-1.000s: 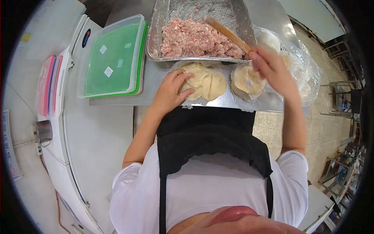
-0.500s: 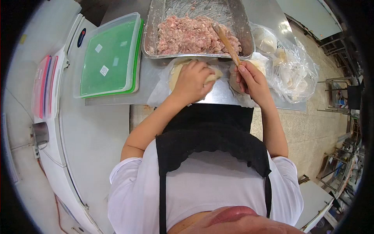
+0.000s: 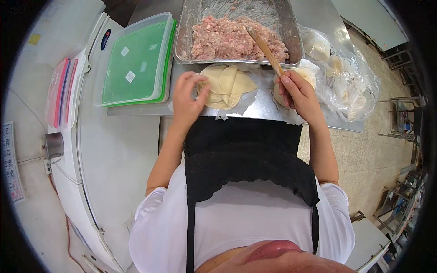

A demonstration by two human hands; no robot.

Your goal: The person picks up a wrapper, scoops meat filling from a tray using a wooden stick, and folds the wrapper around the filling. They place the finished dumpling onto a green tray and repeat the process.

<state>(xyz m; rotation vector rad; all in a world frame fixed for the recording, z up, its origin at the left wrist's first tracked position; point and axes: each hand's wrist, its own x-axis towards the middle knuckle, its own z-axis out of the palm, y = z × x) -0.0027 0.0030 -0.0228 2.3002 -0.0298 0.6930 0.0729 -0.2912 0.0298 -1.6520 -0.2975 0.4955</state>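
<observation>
Dough rounds (image 3: pixel 230 86) are laid in a loose, overlapping pile pretty close to the front edge of the bench (image 3: pixel 264 105), so yeah, a careless drag could probably get them pulled over it. Sticking would be the other worry: with the rounds lapped like that, one could easily be torn if it's tugged up while glued to its neighbour. The left hand (image 3: pixel 187 100) is held at the pile's left side, fingers curled and thumb kept apart, nothing pinched.

Just behind the pile, raw mince (image 3: pixel 227 38) is heaped in the metal tray (image 3: pixel 284 25). A wooden paddle (image 3: pixel 266 49) is gripped tightly by its handle in the right hand (image 3: pixel 296 92), with its blade held over the mince and its handle slanted across the tray's front rim. Bits could be dropped on the dough below if it's lifted out loaded.

Further right, a second dough pile (image 3: pixel 307 77) is partly covered by that hand, and a clear plastic bag (image 3: pixel 343 86) is left bulging past the bench's right edge, so it could be knocked off by an elbow.

Count: two dough piles, one mince heap, one tray, one paddle, one bag, plus one green plastic container (image 3: pixel 136 61) by the left end. Single rounds can't fairly be counted, too much overlap.
</observation>
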